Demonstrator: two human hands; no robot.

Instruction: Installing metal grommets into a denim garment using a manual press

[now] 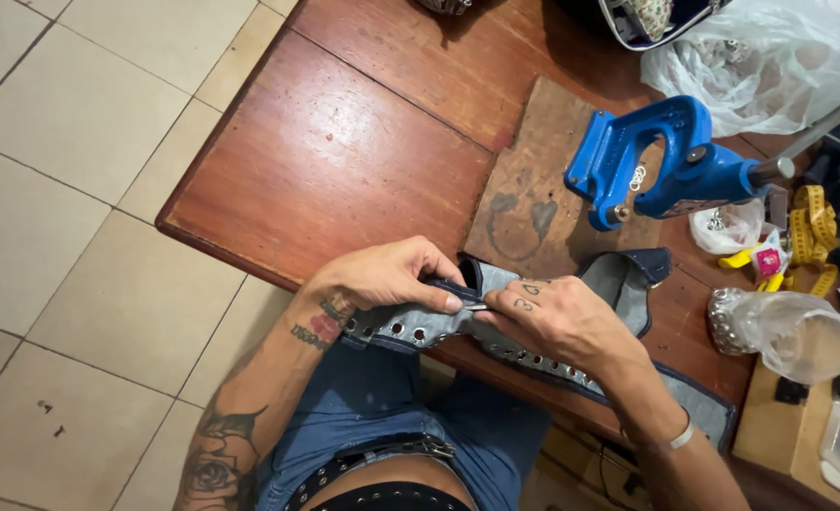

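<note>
You're pinching the denim strip [496, 326] with both hands at the near table edge [250, 255]. Left hand [387, 276] and right hand [557, 317] are meeting fingertip to fingertip, both clenched on the fabric. The strip's long axis is running left to right, its eyelet row trailing under your right wrist. Blue press [661, 161] is standing beyond, nearer your right hand. Clear bag [789, 326] is holding small metal pieces.

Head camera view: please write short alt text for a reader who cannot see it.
Two bare hands, left hand and right hand, pinch a grey denim strip with metal eyelets at the edge of a wooden table. A blue hand press stands behind on a board.
</note>
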